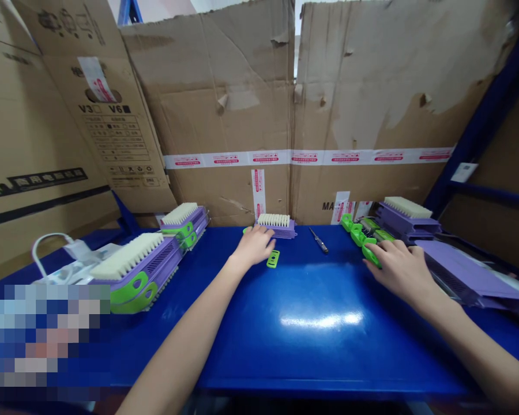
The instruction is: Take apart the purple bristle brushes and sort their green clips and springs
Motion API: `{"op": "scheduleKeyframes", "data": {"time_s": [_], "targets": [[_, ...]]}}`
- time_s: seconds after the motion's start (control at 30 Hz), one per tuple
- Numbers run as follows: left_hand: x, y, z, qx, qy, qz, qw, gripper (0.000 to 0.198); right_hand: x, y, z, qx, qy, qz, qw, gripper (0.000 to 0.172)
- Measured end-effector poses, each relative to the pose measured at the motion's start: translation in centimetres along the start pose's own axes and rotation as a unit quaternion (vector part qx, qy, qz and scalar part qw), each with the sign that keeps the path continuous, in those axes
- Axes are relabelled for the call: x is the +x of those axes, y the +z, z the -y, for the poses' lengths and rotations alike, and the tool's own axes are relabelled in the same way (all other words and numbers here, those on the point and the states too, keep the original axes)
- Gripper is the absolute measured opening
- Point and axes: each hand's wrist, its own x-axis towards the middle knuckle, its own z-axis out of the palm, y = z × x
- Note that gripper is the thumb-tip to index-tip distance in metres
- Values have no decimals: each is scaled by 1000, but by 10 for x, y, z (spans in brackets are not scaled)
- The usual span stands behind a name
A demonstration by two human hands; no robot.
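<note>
My left hand (254, 246) reaches to the left end of a purple housing with pale bristle-like rows (275, 226) at the back of the table. Its fingers are stretched out and a little apart, and they partly hide that end. A flat green slotted plate (273, 259) lies just right of my left thumb. At the right, my right hand (400, 268) has its fingers bent around a bright green cap (371, 254). More green caps (357, 234) lie just behind it. A dark pen-like screwdriver (319, 240) rests on the table between my hands.
Purple-and-green brush units (140, 271) are stacked at the left, beside a white plug and cable (76, 249). Purple housings (467, 271) lie at the right, some stacked (409, 216). Cardboard (225, 115) walls the back of the blue table (311, 357). A blue post (480, 109) slants at right.
</note>
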Motion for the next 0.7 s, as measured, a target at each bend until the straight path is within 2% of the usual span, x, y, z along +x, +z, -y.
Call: {"op": "scheduleKeyframes", "data": {"time_s": [0.07,0.13,0.27,0.4,0.47,0.53,0.6,0.7], "targets": [[-1,-4,13,40,-36,12,998,30,4,-5,7,15,-11,-17,1000,28],[-3,-4,27,62,-72,46,994,33,10,-13,17,37,-27,-19,999,27],[-7,-2,45,49,-103,91,989,32,24,-35,55,116,-95,23,988,26],[-6,-3,42,45,-96,98,989,24,43,-48,115,239,-201,74,947,28],[-5,-5,37,39,-84,94,991,23,52,-49,145,282,-211,89,931,32],[-5,-6,34,38,-73,89,993,23,58,-51,166,309,-189,116,925,31],[-5,-6,33,41,-68,87,993,25,53,-56,176,326,-176,135,919,30],[-5,-5,35,40,-68,86,993,26,21,-72,169,360,-221,115,899,30]]}}
